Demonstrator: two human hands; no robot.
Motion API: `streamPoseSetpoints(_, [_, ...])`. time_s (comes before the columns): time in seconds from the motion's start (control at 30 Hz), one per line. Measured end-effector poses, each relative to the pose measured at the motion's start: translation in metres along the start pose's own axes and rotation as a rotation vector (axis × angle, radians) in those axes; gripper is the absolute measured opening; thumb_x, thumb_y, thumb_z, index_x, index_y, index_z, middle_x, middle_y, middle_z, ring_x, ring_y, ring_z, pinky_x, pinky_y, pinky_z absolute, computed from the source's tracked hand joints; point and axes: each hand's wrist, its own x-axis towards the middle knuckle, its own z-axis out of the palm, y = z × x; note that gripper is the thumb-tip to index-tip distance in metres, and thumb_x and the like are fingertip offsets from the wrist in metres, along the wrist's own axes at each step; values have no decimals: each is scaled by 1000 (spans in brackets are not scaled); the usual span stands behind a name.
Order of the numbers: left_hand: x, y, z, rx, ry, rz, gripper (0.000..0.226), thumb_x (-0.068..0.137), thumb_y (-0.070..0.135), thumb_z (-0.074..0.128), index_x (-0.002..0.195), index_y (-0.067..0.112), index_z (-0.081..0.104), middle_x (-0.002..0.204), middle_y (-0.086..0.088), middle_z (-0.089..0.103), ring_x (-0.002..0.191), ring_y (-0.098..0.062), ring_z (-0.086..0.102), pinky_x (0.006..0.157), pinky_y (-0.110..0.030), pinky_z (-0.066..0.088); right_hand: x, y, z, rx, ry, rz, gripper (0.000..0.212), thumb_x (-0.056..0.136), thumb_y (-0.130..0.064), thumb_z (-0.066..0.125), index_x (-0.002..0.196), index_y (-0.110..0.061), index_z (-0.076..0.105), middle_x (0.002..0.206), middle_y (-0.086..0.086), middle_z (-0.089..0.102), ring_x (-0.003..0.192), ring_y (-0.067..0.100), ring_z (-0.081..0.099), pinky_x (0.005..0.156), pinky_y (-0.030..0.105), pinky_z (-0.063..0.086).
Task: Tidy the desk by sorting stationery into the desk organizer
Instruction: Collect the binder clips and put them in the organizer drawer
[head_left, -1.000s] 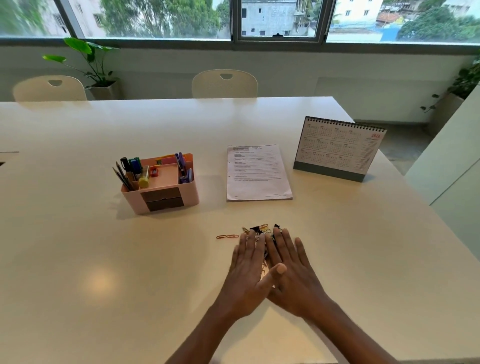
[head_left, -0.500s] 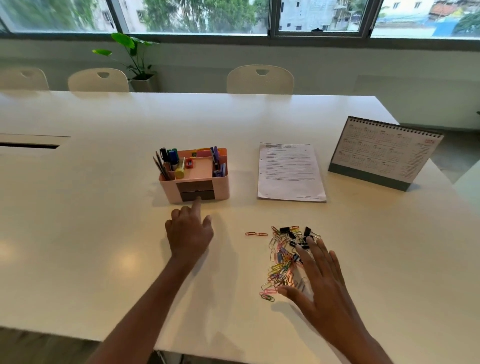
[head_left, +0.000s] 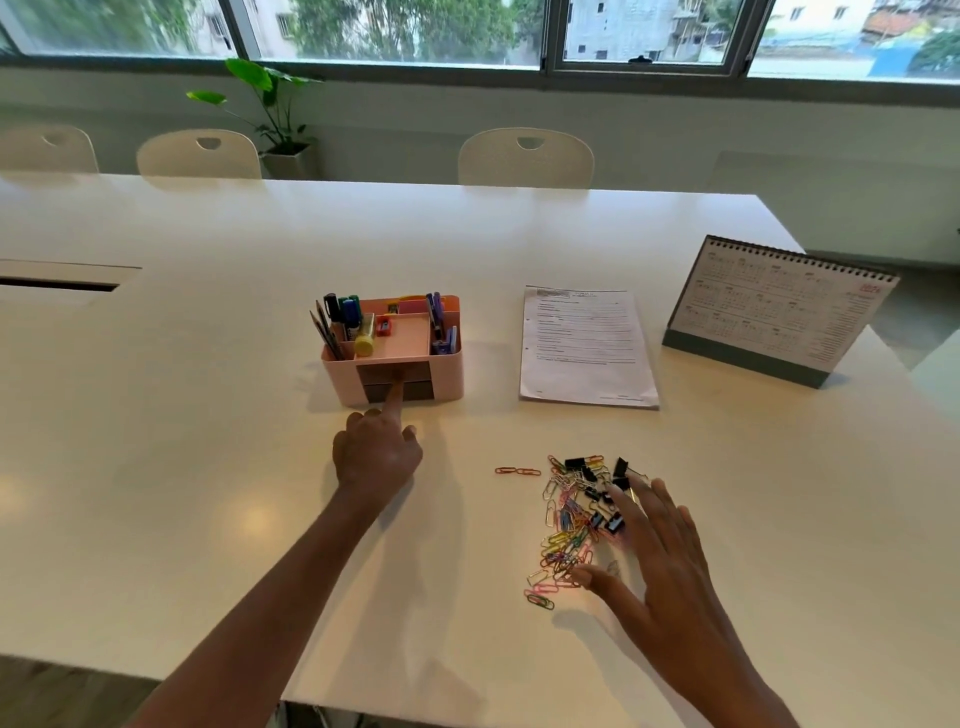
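A pink desk organizer (head_left: 448, 371) stands mid-table with pens, markers, a yellow glue stick and a red sharpener in its compartments. Two grey drawers (head_left: 415, 382) are set in its front. My left hand (head_left: 376, 452) points with a straight index finger whose tip touches the drawer front; its other fingers are curled. A pile of coloured paper clips (head_left: 566, 535) mixed with black binder clips (head_left: 584, 467) lies to the right. My right hand (head_left: 660, 566) lies flat with fingers spread at the pile's right edge, touching the clips.
Two linked orange paper clips (head_left: 517, 471) lie apart, left of the pile. A printed sheet (head_left: 584, 348) and a desk calendar (head_left: 774, 306) sit at the right. A cable slot (head_left: 57, 285) opens at the far left. Chairs (head_left: 524, 156) and a plant (head_left: 275, 114) stand behind the table.
My hands lay together on the clip pile; the left one left it and reached to the organizer, its fingertip now on the drawer front. The right hand stayed at the pile.
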Motion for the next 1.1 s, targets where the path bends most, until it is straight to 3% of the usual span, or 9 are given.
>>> streamPoseSetpoints(0.63, [-19,-11,-3,19,8,41,73,101,38,61,165,29,26,104,-6,71,99,-25,65,81,-40,60,-14,1,1,47,-33,74,98,87,-94,28,164,-34,27,176,-13,7,161,5,-7,132,49,7])
streamPoseSetpoints(0.83, [-36,-18,-4,-12,8,54,65,101,41,61,159,27,34,106,-6,73,97,-25,66,80,-40,61,-22,3,0,53,-32,86,95,87,-93,29,163,-36,26,175,-13,10,161,3,-8,132,47,8])
streamPoseSetpoints(1.1, [-56,-28,-4,-75,-1,95,68,101,42,61,160,27,30,111,-7,74,106,-29,66,86,-43,57,-27,7,2,61,-7,91,95,89,-91,33,163,-31,31,175,-11,13,162,6,-3,131,53,14])
